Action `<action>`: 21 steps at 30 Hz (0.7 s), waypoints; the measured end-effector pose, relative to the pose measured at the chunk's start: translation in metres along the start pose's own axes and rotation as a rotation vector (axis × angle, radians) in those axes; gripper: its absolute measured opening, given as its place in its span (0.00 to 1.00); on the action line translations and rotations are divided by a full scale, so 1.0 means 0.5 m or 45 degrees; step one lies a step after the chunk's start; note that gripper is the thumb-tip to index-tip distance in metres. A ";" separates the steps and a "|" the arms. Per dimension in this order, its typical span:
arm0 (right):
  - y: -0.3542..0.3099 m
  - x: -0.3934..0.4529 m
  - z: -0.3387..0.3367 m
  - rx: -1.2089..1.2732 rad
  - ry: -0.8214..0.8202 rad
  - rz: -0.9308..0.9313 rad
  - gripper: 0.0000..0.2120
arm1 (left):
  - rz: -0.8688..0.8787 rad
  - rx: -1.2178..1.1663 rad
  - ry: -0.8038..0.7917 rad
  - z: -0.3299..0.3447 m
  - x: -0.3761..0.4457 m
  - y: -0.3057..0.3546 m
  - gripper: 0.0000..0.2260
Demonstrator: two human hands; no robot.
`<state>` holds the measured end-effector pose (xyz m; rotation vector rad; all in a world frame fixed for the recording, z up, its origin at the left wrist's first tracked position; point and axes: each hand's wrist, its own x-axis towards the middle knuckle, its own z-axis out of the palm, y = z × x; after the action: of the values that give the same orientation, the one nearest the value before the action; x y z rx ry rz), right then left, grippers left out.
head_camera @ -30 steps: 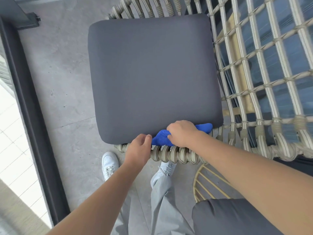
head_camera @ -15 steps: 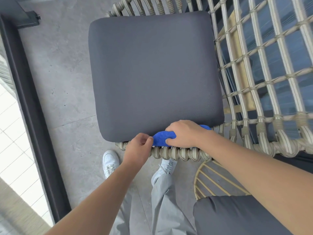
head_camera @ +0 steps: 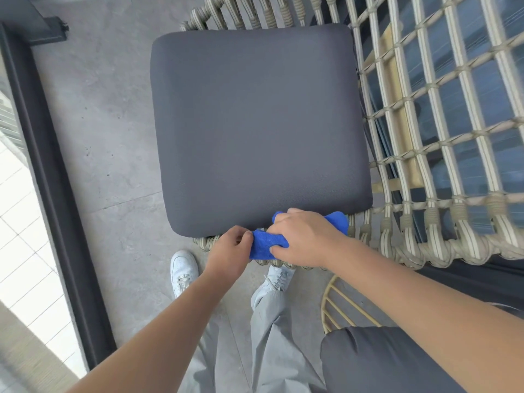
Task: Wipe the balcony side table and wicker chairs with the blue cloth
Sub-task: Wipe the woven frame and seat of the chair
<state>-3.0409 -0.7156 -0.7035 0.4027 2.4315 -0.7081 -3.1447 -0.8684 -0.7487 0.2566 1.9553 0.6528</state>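
Head view, lower centre: your right hand now bunches the crumpled blue microfibre cloth leftward along the woven beige wicker chair rim, your left hand pinching its end; front edge nearly wiped.

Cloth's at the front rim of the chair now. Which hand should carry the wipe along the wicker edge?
Probably the right hand: it lies over the blue cloth on the wicker front rim, with rim stretching on to its right. The left hand only touches the cloth's left end.

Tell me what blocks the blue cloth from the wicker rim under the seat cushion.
Nothing visible does. The right hand already holds the blue cloth against the wicker rim, below the cushion edge.
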 end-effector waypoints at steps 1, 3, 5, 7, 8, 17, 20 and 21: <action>-0.003 -0.004 0.001 0.005 -0.005 -0.010 0.17 | 0.002 -0.020 -0.003 -0.003 -0.002 -0.001 0.10; -0.006 -0.011 -0.003 0.039 -0.014 -0.014 0.17 | -0.002 -0.040 -0.002 -0.013 -0.004 -0.005 0.10; -0.008 -0.011 -0.011 0.102 0.038 0.008 0.11 | -0.006 -0.042 0.025 -0.032 0.000 -0.014 0.10; -0.013 0.001 -0.020 0.171 0.209 0.013 0.07 | -0.024 -0.056 0.088 -0.058 0.004 -0.017 0.12; -0.019 0.014 -0.024 0.203 0.300 0.002 0.07 | -0.043 -0.077 0.127 -0.072 0.007 -0.018 0.13; -0.117 0.160 0.078 -0.062 0.016 0.128 0.08 | -0.176 -0.172 0.190 -0.125 0.036 -0.054 0.12; -0.106 0.177 0.072 -0.037 -0.008 0.110 0.09 | -0.144 -0.105 0.104 -0.115 0.034 -0.059 0.09; -0.099 0.176 0.074 0.003 -0.024 0.084 0.10 | -0.132 -0.088 0.083 -0.112 0.031 -0.062 0.08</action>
<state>-3.1156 -0.7661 -0.7621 0.4731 2.3888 -0.6833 -3.1982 -0.9058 -0.7585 0.0915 1.9897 0.6666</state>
